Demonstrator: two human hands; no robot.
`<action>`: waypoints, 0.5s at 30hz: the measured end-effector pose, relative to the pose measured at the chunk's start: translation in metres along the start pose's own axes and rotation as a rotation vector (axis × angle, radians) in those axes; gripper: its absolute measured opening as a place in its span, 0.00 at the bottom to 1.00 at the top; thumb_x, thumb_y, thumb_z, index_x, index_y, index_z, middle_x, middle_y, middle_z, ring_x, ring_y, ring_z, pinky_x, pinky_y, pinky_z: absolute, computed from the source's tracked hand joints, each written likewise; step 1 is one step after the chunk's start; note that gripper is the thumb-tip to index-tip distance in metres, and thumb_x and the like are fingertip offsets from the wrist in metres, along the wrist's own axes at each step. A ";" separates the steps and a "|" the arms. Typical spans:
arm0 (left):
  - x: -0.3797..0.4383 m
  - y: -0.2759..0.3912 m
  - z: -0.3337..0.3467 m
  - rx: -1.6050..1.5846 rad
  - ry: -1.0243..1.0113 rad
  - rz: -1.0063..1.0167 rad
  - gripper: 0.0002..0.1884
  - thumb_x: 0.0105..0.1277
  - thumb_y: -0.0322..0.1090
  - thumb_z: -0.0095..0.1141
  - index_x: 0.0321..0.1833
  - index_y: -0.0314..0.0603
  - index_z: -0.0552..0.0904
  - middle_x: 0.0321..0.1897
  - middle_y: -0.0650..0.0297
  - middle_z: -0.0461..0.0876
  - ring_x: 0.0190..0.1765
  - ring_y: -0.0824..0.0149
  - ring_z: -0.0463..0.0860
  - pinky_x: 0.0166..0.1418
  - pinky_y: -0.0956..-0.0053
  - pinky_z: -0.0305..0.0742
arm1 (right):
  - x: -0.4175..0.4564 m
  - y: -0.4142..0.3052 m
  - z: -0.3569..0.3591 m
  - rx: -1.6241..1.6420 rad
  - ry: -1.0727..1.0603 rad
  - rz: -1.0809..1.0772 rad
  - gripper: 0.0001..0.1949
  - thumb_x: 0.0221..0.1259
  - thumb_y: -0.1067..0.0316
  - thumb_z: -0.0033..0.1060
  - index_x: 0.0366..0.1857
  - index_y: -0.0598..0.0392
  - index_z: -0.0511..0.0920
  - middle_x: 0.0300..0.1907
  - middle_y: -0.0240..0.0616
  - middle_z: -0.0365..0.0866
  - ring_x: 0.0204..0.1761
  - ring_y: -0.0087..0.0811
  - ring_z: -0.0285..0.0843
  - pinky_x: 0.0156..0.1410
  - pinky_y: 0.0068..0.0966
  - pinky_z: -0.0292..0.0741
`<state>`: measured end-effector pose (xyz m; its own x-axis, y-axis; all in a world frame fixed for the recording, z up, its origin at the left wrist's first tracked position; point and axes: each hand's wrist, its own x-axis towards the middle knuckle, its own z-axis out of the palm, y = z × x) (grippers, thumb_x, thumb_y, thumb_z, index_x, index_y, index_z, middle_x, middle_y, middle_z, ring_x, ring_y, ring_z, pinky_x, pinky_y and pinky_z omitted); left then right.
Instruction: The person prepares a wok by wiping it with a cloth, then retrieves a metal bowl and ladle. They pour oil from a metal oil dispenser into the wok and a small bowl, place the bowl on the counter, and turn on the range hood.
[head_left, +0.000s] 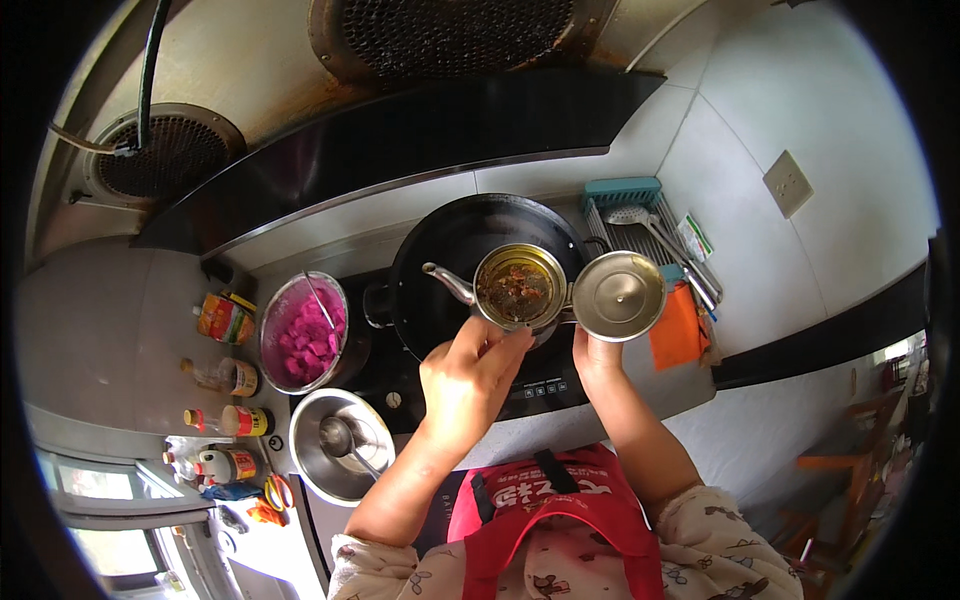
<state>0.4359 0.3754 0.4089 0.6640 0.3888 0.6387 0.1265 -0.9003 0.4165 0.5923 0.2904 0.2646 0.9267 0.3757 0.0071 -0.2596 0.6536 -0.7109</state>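
Observation:
A stainless steel oil pot (487, 279) with a spout is held over the black wok (435, 247) on the cooktop. Its hinged lid (619, 300) is flipped back to the right. Inside, yellowish oil with dark and reddish bits (519, 291) shows, some perhaps lying on a strainer. My right hand (596, 351) holds the pot on its handle side, the fingers mostly hidden beneath the lid. My left hand (474, 367) is at the pot's near rim with thumb and fingers drawn together; whether they grip something there is unclear.
Left of the wok stand a pot of pink-purple chunks (307, 337) and a steel bowl (307, 457) with a ladle (337, 436). Sauce bottles (244, 421) line the left side. A rack (626, 195) with utensils and an orange cloth (675, 326) are at right.

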 end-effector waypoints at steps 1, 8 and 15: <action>0.003 -0.001 0.001 0.019 -0.026 0.016 0.09 0.48 0.28 0.69 0.33 0.45 0.86 0.23 0.68 0.72 0.19 0.70 0.74 0.22 0.76 0.71 | -0.002 -0.001 0.002 0.023 0.017 0.015 0.17 0.64 0.63 0.59 0.54 0.46 0.70 0.50 0.27 0.75 0.52 0.23 0.74 0.59 0.27 0.73; 0.012 -0.003 0.011 0.124 -0.207 0.130 0.05 0.52 0.34 0.66 0.27 0.45 0.82 0.25 0.67 0.71 0.20 0.66 0.77 0.23 0.74 0.71 | -0.005 0.002 0.000 0.109 0.091 0.092 0.18 0.66 0.64 0.55 0.58 0.46 0.67 0.55 0.29 0.72 0.56 0.24 0.72 0.61 0.28 0.73; 0.017 0.000 0.014 0.146 -0.283 0.098 0.04 0.55 0.33 0.64 0.30 0.45 0.82 0.25 0.65 0.72 0.22 0.63 0.78 0.24 0.71 0.72 | -0.007 -0.002 0.005 0.128 0.093 0.058 0.20 0.66 0.66 0.54 0.60 0.48 0.65 0.56 0.30 0.71 0.57 0.24 0.71 0.61 0.27 0.73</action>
<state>0.4571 0.3798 0.4108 0.8538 0.2475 0.4579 0.1427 -0.9573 0.2513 0.5847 0.2893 0.2692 0.9288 0.3567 -0.1002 -0.3400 0.7130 -0.6132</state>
